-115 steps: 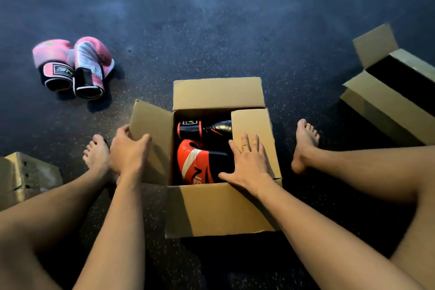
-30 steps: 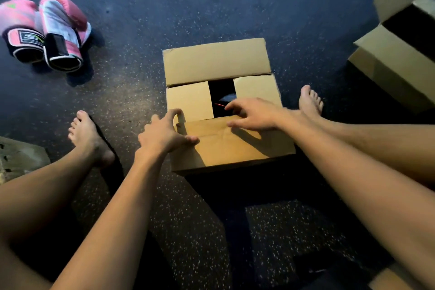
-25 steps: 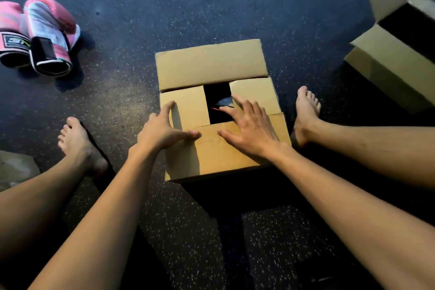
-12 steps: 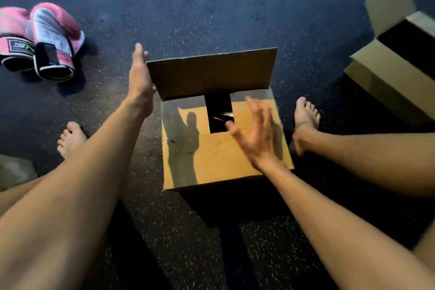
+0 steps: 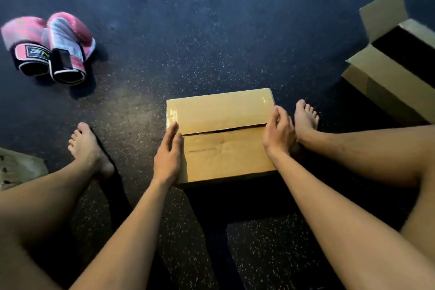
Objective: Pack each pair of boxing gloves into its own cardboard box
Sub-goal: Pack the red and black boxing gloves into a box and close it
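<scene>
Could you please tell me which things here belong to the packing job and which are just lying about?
Part of the job: closed cardboard box, left hand and right hand at its sides; pink boxing gloves; open cardboard box, far right.
Lying about: crumpled cardboard at the left edge.

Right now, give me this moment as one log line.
closed box: flaps down | left hand: flat, left side | right hand: right side | pink gloves: on floor, unpacked | second box: open

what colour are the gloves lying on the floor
Pink and white with black cuffs: the gloves, clearest in the head view, upper left.
</scene>
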